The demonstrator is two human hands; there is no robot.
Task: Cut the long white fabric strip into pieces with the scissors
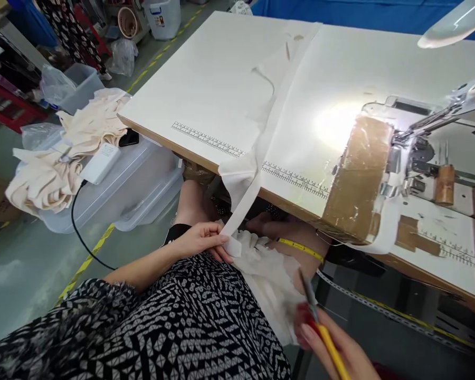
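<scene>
My left hand (pixel 203 240) is closed on the end of a white fabric strip (pixel 257 158) that hangs over the front edge of the white sewing table (pixel 206 74) down to my lap. More white fabric (pixel 269 269) is bunched on my lap just right of that hand. My right hand (pixel 336 345), low at the right and blurred by motion, grips a small cutting tool with a yellow handle and a metal tip (pixel 316 311), pointing up toward the bunched fabric. A yellow measuring tape (pixel 301 248) lies across my lap.
A sewing machine (pixel 431 158) with a brown taped block (pixel 360 174) stands at the table's right. Printed ruler marks (pixel 206 139) run along the table's front edge. Left of me, clear plastic bins (pixel 134 184) hold cream fabric pieces (pixel 67 153), a white box and a black cable.
</scene>
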